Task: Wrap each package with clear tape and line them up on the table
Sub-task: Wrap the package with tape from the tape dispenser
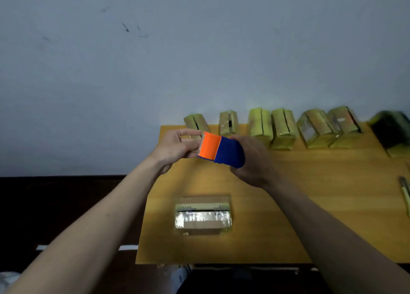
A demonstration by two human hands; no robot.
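a: where's the tape dispenser point(221, 149)?
b: above the bench point(310, 205); right hand point(253, 160) grips its blue body, left hand point(175, 147) pinches what looks like the tape end.
a: packages?
b: one package point(203, 218) near, a row of packages point(284, 127) against the wall.

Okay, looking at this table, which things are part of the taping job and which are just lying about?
Part of the job:
- tape dispenser, orange and blue, held up by the left hand and right hand
- package lying near the table's front edge
- row of packages along the wall

Just lying about:
- a long tool at the table's right edge, too cut off to identify
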